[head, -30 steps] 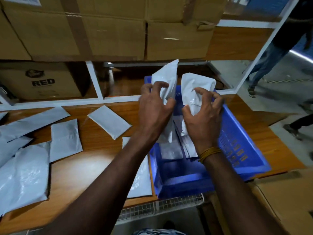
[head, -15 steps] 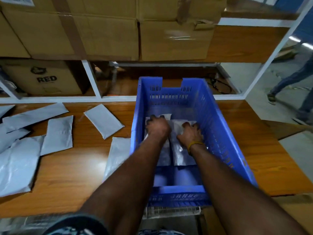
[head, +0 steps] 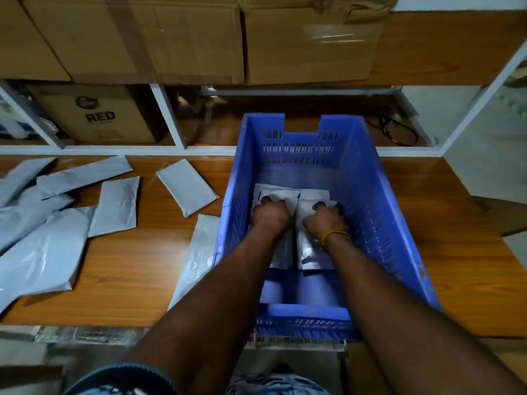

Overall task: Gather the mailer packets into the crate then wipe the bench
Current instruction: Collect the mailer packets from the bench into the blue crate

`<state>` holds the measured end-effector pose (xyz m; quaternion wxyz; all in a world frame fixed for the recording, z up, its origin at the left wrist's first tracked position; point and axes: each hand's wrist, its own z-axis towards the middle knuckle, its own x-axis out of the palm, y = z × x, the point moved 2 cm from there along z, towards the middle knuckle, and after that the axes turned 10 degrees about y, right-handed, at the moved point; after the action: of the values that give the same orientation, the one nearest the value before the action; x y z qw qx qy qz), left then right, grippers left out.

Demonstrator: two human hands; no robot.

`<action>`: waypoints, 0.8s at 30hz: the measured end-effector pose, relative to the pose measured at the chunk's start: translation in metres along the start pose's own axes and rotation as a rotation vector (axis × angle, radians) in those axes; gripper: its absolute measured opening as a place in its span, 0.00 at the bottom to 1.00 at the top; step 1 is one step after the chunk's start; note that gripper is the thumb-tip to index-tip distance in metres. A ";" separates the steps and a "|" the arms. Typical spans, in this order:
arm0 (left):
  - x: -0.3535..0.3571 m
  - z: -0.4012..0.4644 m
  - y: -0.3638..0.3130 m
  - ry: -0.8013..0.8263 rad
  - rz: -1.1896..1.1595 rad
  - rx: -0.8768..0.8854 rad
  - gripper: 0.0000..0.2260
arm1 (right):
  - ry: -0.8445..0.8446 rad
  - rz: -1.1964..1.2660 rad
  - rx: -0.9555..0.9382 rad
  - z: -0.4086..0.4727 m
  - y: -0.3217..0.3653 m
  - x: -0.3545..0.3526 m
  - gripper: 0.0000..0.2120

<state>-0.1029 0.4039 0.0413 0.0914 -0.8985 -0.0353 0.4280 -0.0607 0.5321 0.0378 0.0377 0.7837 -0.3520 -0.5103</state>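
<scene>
A blue plastic crate stands on the wooden bench, and both my hands are down inside it. My left hand grips a grey mailer packet with curled fingers against the crate floor. Beside it, my right hand grips a second packet the same way. Several more grey packets lie loose on the bench to the left: one near the crate, one further left, a large one at the edge. Another packet lies against the crate's left wall.
White shelf frame runs behind the bench, with stacked cardboard boxes above and a box marked RED below. A black cable lies on the lower shelf at the back right. Bare bench wood shows right of the crate.
My hands carried two packets from above the crate down onto its floor. Over the last half second they have stayed there, still gripping them.
</scene>
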 end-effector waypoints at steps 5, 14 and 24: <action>-0.037 -0.047 -0.005 -0.274 -0.201 0.190 0.20 | -0.304 0.182 -0.161 -0.019 0.026 -0.033 0.19; -0.068 -0.136 0.061 -0.809 -0.589 0.408 0.08 | -0.458 0.331 -0.541 -0.089 0.083 -0.034 0.10; -0.053 -0.140 0.153 -0.873 -0.697 0.236 0.08 | -0.272 0.339 -0.781 -0.129 0.152 0.016 0.09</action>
<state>-0.0300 0.2276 0.1379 0.3038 -0.5574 -0.3158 0.7052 -0.0289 0.3700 0.1503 0.3674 0.5676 -0.2583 -0.6901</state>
